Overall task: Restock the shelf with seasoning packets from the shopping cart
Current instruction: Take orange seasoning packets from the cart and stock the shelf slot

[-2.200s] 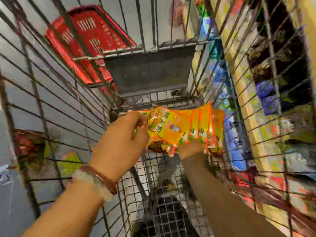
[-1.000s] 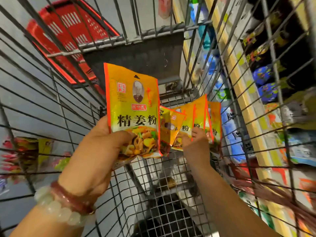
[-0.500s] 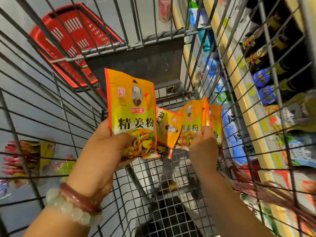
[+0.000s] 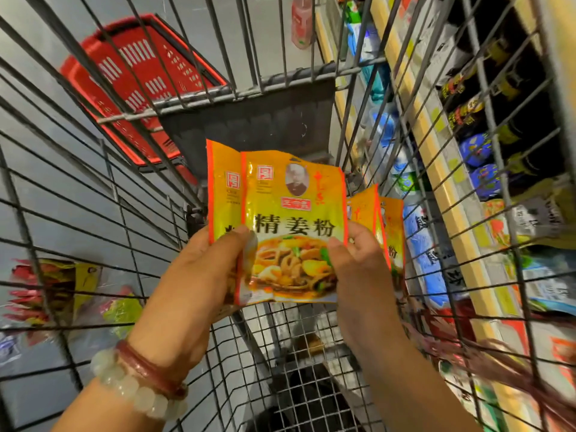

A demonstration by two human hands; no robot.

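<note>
Occluded, cropped and blurred regions inside the shopping cart [image 4: 78,169].

The front seasoning packet [image 4: 293,226] covers most of the packet behind it [image 4: 223,194], leaving only a left strip and part of one printed character. The left hand [image 4: 199,275] and right hand [image 4: 358,269] hide the packets' lower corners. Further packets [image 4: 389,232] at the right show only narrow edges. Small print under the red logo is illegible. Both forearms are cut by the bottom edge. Goods on the shelf [image 4: 448,194] at right are motion-blurred behind the wire; packages [image 4: 53,288] at near left are smeared beyond recognition.
</note>
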